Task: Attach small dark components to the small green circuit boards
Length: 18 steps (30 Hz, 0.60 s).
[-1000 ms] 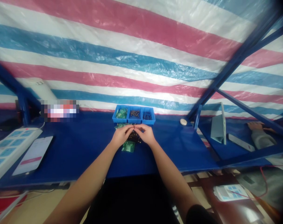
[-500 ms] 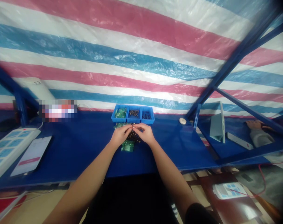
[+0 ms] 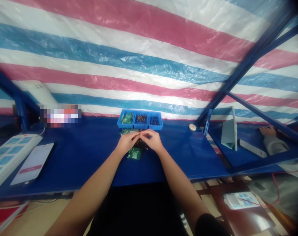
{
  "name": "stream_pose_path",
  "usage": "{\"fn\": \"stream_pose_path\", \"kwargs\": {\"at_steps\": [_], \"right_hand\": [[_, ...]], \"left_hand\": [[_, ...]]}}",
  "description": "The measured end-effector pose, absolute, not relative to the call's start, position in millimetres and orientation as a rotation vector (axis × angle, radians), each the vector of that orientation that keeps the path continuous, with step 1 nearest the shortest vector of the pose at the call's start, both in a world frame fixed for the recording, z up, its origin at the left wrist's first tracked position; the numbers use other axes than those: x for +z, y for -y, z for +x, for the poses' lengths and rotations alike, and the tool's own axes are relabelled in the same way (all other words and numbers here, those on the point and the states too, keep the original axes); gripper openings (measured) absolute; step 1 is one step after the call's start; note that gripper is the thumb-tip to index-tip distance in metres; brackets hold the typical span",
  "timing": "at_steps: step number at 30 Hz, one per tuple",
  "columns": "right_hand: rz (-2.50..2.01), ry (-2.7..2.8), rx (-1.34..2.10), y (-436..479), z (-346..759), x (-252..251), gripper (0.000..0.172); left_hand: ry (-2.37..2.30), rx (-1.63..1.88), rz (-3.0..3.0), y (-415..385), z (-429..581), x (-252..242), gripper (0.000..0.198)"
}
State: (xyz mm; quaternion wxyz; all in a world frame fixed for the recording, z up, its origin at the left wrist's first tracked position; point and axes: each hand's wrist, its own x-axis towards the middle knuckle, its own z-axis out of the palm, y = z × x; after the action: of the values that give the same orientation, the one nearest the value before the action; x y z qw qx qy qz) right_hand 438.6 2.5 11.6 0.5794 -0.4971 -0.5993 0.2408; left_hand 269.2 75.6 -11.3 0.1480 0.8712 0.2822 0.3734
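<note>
Grip: thumb and fingertips of my left hand (image 3: 127, 142) and my right hand (image 3: 152, 140) meet at one small piece (image 3: 140, 134), pinched between them. A bright glint shows at the contact; the shape is too small to make out, and I cannot tell which hand bears more of it.

Handling, my judgement: light, even pressure from both sides, since a part this small could roll or spring out. One hand should steady while the other makes the fine adjustment. Wrists low and elbows quiet would help.

Position: the piece sits just above a heap of dark and gold-coloured bits (image 3: 142, 144) on the blue table (image 3: 90, 154). A slip here would probably lose it among similar parts, so working over a bare patch would be safer.

Around: a green packet (image 3: 134, 153) lies on the near side of the heap; more green material (image 3: 125, 132) shows beyond my left fingers. Farther out, three blue bins stand side by side: left bin (image 3: 125, 126) with green contents, middle bin (image 3: 140, 126) with dark and gold bits, right bin (image 3: 156, 127) with dark pieces.
</note>
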Motion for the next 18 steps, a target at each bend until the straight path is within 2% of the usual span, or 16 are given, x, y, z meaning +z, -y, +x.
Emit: {"fn": "stream_pose_path", "kwargs": {"at_steps": [8,12,13,18], "right_hand": [[-1.236,1.135,0.761,-20,445,-5,0.033],[-1.146,1.154,0.665,-28,444,-5,0.059],[-1.141,1.18,0.638,-28,445,-5,0.06],[-1.389,1.399,0.453,-22,458,-9,0.023]], "left_hand": [[-0.893,1.065,2.511,-70,270,-7,0.027],[-0.91,1.073,2.529,-70,269,-7,0.027],[-0.916,1.075,2.531,-70,269,-7,0.027],[-0.945,1.093,2.52,-70,269,-6,0.026]]}}
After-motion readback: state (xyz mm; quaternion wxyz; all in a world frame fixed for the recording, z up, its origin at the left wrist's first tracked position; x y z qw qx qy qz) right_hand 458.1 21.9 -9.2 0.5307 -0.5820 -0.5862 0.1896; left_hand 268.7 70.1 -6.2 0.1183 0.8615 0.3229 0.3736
